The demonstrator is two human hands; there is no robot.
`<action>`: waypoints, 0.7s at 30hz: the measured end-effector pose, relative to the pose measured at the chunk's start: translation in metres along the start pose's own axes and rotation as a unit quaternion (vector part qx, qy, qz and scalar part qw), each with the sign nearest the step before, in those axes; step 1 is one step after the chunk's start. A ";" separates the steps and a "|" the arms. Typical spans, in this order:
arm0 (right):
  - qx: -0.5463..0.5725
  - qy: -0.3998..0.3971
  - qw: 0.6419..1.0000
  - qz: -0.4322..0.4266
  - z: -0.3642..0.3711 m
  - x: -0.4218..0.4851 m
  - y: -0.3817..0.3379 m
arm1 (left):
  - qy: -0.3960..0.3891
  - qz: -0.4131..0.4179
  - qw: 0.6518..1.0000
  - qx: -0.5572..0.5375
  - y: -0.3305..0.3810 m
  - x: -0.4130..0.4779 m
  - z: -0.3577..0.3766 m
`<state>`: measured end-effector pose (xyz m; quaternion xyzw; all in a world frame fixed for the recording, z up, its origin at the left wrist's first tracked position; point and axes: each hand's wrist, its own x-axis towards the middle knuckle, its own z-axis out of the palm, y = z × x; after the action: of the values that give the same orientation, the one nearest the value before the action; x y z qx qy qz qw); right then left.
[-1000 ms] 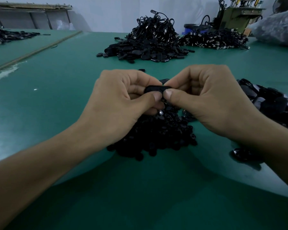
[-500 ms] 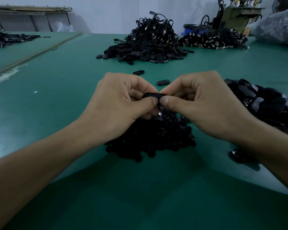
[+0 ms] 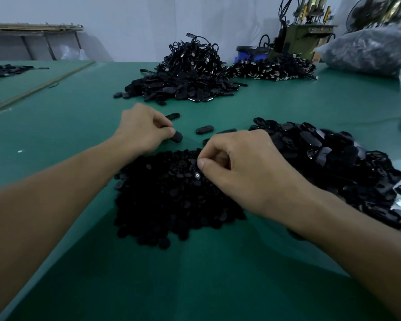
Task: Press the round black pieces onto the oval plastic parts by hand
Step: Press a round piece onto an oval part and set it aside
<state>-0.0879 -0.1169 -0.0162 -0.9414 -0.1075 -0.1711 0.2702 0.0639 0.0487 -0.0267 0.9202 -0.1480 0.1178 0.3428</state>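
As our left hand (image 3: 144, 129) pinches an oval part (image 3: 177, 136) close to the green table (image 3: 79, 126), our right hand (image 3: 241, 167) curls into the heap of round pieces (image 3: 167, 200); we cannot tell if it holds one. A pick-up step, we judge; next needs one piece pinched singly

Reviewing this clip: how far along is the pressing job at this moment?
Done: a few loose oval parts lie singly on the green table, possibly finished. In hand: the left hand holds an oval part low beside them; the right hand pinches into the pile of round black pieces, catch unseen. Left: that pile and the big heap of oval parts remain.
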 end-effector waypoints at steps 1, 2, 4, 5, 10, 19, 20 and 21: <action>-0.004 0.000 1.000 0.006 -0.001 0.001 0.001 | -0.004 -0.010 1.000 0.018 -0.002 0.001 0.001; -0.010 0.001 1.000 0.015 -0.003 0.001 0.002 | -0.002 -0.014 0.999 0.033 -0.002 0.001 0.001; -0.042 0.005 0.998 0.039 -0.010 0.004 0.005 | 0.017 -0.014 0.999 0.050 0.001 -0.002 -0.002; -0.066 0.010 0.996 0.054 -0.014 0.005 0.008 | 0.030 -0.012 0.999 0.041 0.004 -0.005 -0.004; -0.251 0.026 0.957 0.141 -0.040 0.007 0.028 | 0.031 0.014 0.999 -0.037 0.014 -0.037 -0.004; -0.264 -0.020 0.940 0.217 -0.044 0.008 0.049 | 0.054 0.068 0.989 -0.116 0.025 -0.071 -0.004; -0.255 -0.008 0.942 0.217 -0.044 0.008 0.049 | 0.058 0.071 0.988 -0.125 0.025 -0.074 -0.005; -0.245 0.003 0.945 0.219 -0.045 0.008 0.050 | 0.060 0.074 0.987 -0.131 0.026 -0.077 -0.006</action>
<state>-0.0774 -0.1818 -0.0006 -0.9783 0.1473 -0.1319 0.0626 -0.0174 0.0487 -0.0313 0.8451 -0.2092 0.1780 0.4587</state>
